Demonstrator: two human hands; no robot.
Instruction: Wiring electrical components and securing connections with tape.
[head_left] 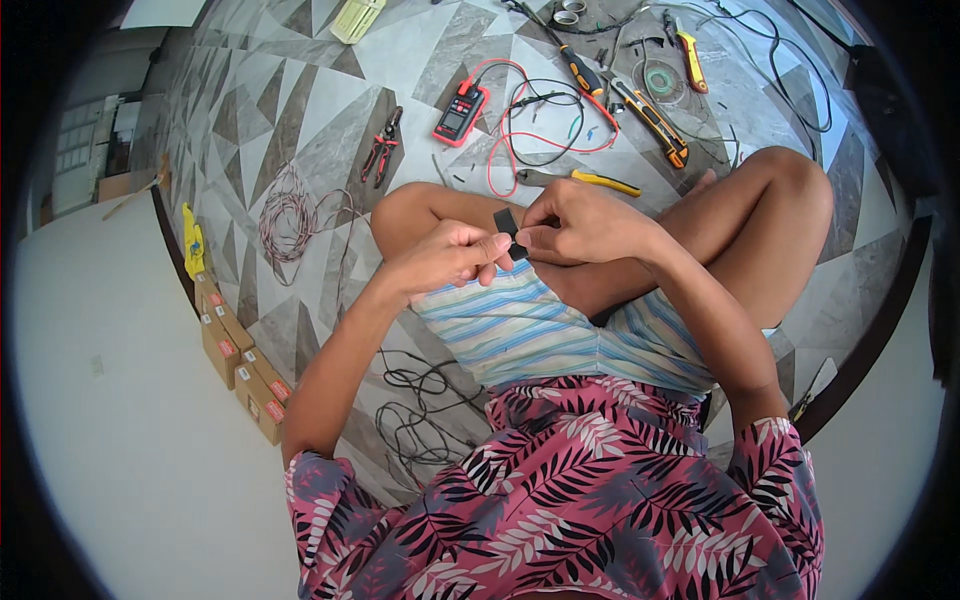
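Above my lap, both hands meet at a small black flat strip point(506, 221), which sticks up between them and shows again below the fingertips. My left hand point(452, 256) is closed, thumb and forefinger pinching at the strip's left edge. From the right, my right hand point(588, 226) pinches the same piece, its fingers curled. Whether a thin wire runs between the fingertips is too small to tell. Beyond my knees lie yellow-handled pliers point(580, 180) and a red and black multimeter point(462, 114) with red and black test leads point(508, 150).
Red-handled cutters point(382, 148) and a wire coil point(288, 222) lie to the left. A screwdriver point(580, 70), a utility knife point(652, 122) and a yellow-red knife point(691, 62) lie at far right. Black cable point(420, 415) is tangled by my left hip. Cardboard boxes point(262, 395) line the wall.
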